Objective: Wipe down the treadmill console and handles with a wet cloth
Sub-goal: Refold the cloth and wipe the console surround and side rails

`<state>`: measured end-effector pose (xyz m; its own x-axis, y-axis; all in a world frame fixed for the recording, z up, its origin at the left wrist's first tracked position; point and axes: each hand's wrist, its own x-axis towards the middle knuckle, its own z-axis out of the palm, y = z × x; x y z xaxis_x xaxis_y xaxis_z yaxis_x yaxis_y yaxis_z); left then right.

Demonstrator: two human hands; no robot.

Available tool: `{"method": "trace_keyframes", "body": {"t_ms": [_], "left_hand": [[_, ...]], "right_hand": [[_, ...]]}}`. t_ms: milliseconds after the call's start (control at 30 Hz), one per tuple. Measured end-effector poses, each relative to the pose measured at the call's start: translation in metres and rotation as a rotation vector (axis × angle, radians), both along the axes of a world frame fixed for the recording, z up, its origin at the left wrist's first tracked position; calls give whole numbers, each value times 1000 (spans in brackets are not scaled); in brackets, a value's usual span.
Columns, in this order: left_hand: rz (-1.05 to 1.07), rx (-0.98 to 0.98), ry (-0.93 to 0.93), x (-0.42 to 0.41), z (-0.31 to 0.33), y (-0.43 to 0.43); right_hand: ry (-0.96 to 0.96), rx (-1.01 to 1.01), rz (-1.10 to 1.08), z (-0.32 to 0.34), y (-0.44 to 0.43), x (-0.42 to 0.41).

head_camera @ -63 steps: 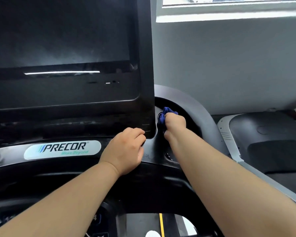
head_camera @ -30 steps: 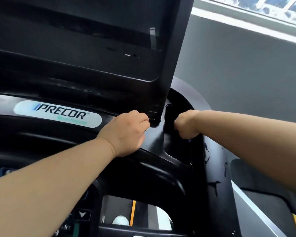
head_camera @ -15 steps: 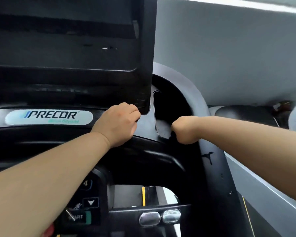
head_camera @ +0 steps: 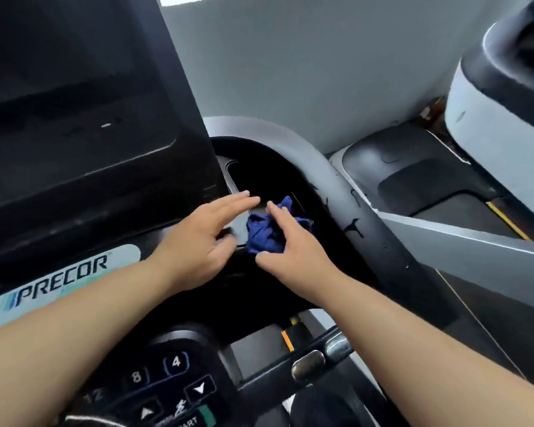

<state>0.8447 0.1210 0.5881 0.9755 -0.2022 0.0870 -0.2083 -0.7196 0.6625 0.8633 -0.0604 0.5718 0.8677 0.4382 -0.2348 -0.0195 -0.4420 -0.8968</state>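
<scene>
A crumpled blue cloth lies at the front lip of the dark side pocket in the black treadmill console. My right hand grips the cloth, with the index finger over its top and the thumb under its lower edge. My left hand is open just left of the cloth, its fingers stretched flat toward it and hovering over the console ledge. The grey curved handle arcs around the pocket and has dark wet marks on it.
The PRECOR label and the button keypad lie below my left arm. Metal grip sensors sit on the crossbar. A neighbouring treadmill deck and a white machine housing stand to the right, by a grey wall.
My left hand has opened from a fist on the console edge and reaches toward the cloth. My right hand has turned and the blue cloth shows again at the pocket's lip.
</scene>
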Motion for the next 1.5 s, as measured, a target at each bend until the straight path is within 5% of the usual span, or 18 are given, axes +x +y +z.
{"method": "trace_keyframes", "body": {"t_ms": [100,233,333,500,633,900,967,1067,1133,1233,1500], "left_hand": [[-314,137,-16,13,0,-22],[-390,376,-164,22,-17,-34],[-387,448,-256,17,-22,-9],[-590,632,-401,26,-37,-28],[-804,671,-385,56,-50,-81],[-879,544,-439,44,-59,-87],[-694,399,-398,38,-50,-87],[30,84,-167,49,-42,-103],[281,-129,83,60,-38,-125],[349,-320,273,52,-36,-166],[499,-505,304,-15,-49,-220]], "right_hand": [[171,343,-333,7,-7,-6],[-374,-290,-767,15,-67,-29],[-572,-661,-752,2,-113,-44],[-467,-955,-849,-14,-163,-52],[-282,-945,-925,-28,-174,-53],[-382,-962,-913,-23,-165,-55],[-381,-945,-914,-23,-165,-55],[-386,-930,-909,-23,-165,-56],[-387,-922,-907,-23,-166,-57],[-380,-912,-881,-22,-166,-55],[-263,-753,-841,-19,-172,-55]]}}
